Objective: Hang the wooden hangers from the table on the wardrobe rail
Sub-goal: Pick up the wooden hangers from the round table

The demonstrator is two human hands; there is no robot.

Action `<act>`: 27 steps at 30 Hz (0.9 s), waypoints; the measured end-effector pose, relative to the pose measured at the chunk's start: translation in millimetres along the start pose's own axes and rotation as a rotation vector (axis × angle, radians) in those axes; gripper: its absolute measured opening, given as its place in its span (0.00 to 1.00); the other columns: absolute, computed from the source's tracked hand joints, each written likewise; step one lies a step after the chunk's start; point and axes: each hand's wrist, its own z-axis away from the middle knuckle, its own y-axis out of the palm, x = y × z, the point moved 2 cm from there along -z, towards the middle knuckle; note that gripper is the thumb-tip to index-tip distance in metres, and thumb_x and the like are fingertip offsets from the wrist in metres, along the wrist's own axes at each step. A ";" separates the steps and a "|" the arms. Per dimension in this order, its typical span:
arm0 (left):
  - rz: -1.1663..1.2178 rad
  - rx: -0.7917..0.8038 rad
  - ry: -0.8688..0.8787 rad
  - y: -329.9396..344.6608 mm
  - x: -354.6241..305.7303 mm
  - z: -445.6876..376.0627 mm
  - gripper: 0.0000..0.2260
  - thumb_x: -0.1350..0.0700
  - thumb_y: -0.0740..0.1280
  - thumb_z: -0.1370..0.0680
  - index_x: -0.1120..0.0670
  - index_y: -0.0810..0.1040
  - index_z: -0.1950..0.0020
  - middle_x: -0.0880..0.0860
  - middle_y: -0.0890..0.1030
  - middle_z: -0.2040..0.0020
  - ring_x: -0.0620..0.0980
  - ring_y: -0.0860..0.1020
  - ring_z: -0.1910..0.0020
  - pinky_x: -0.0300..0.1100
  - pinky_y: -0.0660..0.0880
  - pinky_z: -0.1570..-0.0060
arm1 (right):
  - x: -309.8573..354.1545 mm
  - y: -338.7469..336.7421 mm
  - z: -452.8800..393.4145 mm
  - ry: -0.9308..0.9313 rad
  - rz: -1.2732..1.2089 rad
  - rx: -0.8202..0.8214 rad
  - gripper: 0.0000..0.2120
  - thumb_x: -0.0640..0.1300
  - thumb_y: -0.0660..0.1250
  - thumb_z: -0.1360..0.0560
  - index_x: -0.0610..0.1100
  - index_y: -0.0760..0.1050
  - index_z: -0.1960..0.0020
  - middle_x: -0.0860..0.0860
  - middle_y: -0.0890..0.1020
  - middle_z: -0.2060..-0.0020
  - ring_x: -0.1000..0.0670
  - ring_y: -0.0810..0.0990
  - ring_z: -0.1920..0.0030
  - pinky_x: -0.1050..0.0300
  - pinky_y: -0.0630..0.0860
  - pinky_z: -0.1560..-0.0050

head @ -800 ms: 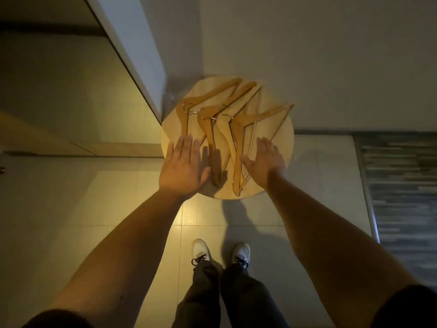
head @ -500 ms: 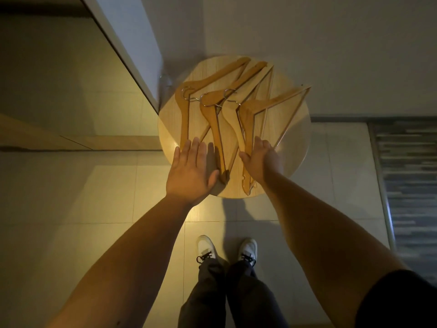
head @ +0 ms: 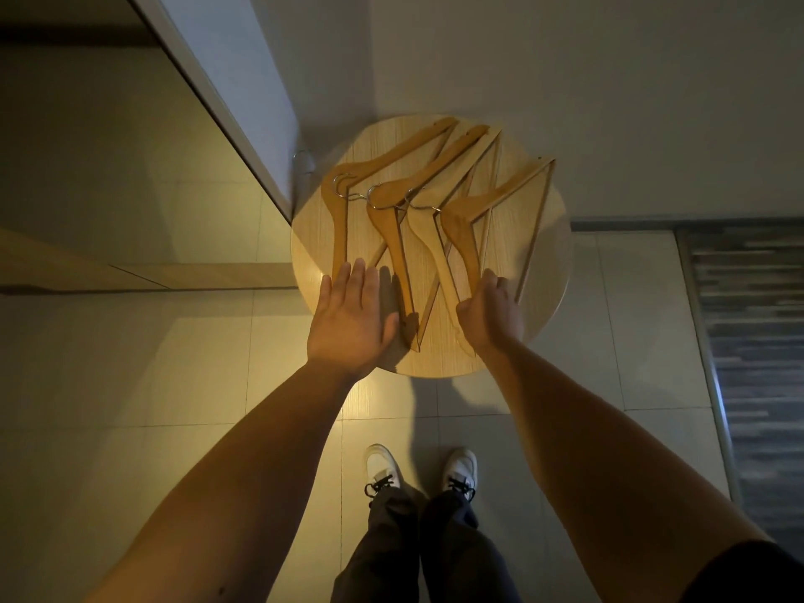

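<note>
Several wooden hangers with metal hooks lie side by side on a small round wooden table (head: 549, 272). The leftmost hanger (head: 339, 228) and the rightmost hanger (head: 462, 230) frame the row. My left hand (head: 352, 319) hovers flat with fingers spread over the table's near left part, at the lower end of the leftmost hanger. The fingers of my right hand (head: 491, 311) are curled around the near arm of the rightmost hanger. No wardrobe rail is in view.
A white wardrobe panel edge (head: 226, 80) runs diagonally at the left, ending beside the table. A plain wall stands behind the table. A dark striped mat (head: 757, 341) lies on the tiled floor at the right. My shoes (head: 383, 467) stand just below the table.
My right hand went from flat and open over the hangers to curled around the rightmost hanger's arm. My left hand stayed open. The view shifted slightly.
</note>
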 end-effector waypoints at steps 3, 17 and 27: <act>0.049 -0.023 -0.008 -28.1 -7.7 -2.3 0.30 0.42 0.49 0.21 0.59 0.56 0.24 0.60 0.58 0.22 0.59 0.54 0.23 0.55 0.49 0.25 | -4.6 -27.3 8.4 -0.022 -0.014 -0.073 0.16 0.43 0.61 0.21 0.43 0.67 0.34 0.44 0.76 0.42 0.51 0.77 0.57 0.59 0.74 0.63; 0.865 -0.358 -0.152 -232.8 -42.9 26.3 0.14 0.41 0.50 0.20 0.42 0.73 0.55 0.47 0.79 0.58 0.34 0.74 0.58 0.46 0.73 0.56 | 37.1 -160.8 135.3 -0.506 -0.096 0.055 0.14 0.51 0.55 0.19 0.49 0.71 0.37 0.51 0.78 0.53 0.56 0.79 0.60 0.70 0.73 0.64; 1.422 -0.381 -0.310 -251.6 -9.3 82.1 0.18 0.47 0.55 0.18 0.52 0.82 0.47 0.48 0.86 0.49 0.44 0.83 0.47 0.43 0.71 0.39 | 71.0 -135.9 166.3 -0.776 -0.232 0.306 0.14 0.46 0.55 0.18 0.45 0.73 0.36 0.50 0.77 0.52 0.53 0.78 0.55 0.61 0.76 0.55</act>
